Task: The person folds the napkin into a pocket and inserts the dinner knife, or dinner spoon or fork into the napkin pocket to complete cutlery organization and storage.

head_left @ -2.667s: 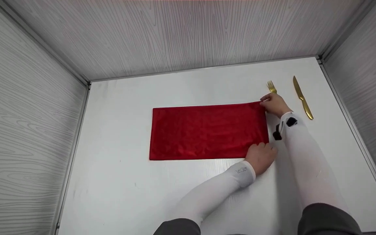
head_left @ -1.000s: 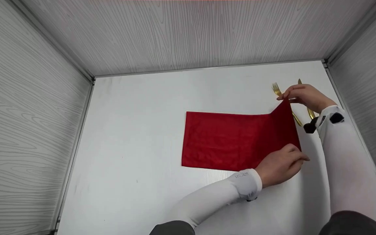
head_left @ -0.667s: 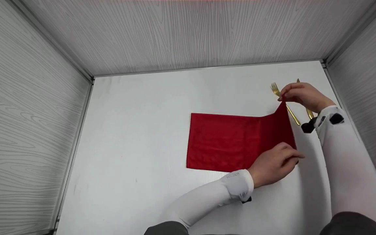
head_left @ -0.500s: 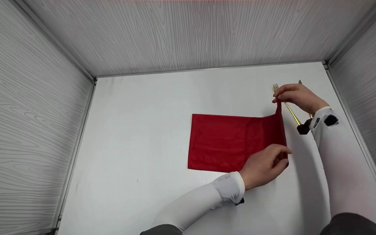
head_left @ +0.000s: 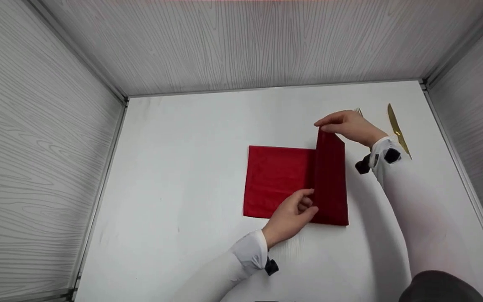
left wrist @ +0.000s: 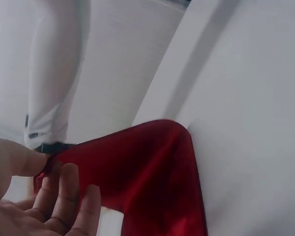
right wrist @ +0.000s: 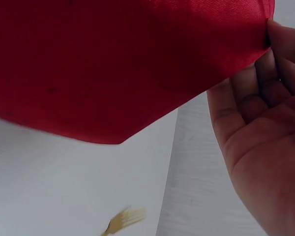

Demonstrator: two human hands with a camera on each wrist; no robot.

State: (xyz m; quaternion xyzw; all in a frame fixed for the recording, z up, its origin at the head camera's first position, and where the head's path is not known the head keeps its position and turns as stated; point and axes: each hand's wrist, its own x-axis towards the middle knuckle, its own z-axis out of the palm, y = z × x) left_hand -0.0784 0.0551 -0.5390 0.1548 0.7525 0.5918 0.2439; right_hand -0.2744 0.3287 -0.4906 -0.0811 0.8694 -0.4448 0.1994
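Observation:
A satiny red cloth napkin lies on the white table, its right part lifted and folded over toward the left. My right hand pinches the raised flap's far corner between thumb and fingers, which the right wrist view shows close up. At the near corner of that flap, my left hand pinches the edge; in the left wrist view the thumb and index finger meet on the cloth. The flap stands upright above the flat left part. A gold fork lies behind my right hand, mostly hidden in the head view.
A gold knife lies to the right of my right wrist, its handle end partly covered by the sleeve. Grey wood-grain panels border the white table at the back and both sides.
Both hands have carried the napkin's right edge up and leftward, so the flap now stands over the flat part. Earlier the napkin was pulled rightward along the table. The knife shows more again.

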